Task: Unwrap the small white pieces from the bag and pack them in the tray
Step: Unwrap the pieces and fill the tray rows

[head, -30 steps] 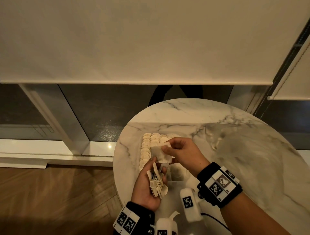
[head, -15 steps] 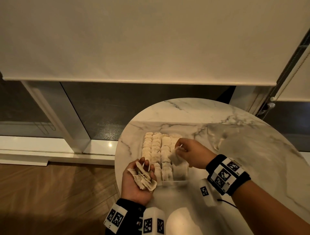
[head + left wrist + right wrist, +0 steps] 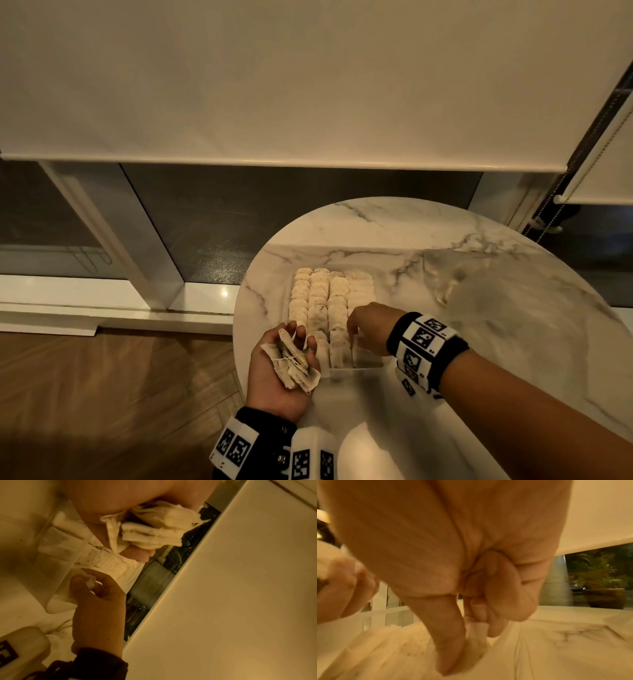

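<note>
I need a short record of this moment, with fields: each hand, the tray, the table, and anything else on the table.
left hand: palm up beside the tray, holds a bundle of white pieces with strings
right hand: over the tray's near right part, pinches one white piece
tray: clear plastic, rows of white pieces nearly fill it; near right part not yet filled
table: round, white marble
other: a clear plastic bag lies right of the tray

Cream-white pieces (image 3: 320,301), perhaps dark-speckled; clear tray (image 3: 363,364); grey-veined white marble table (image 3: 513,342).
</note>
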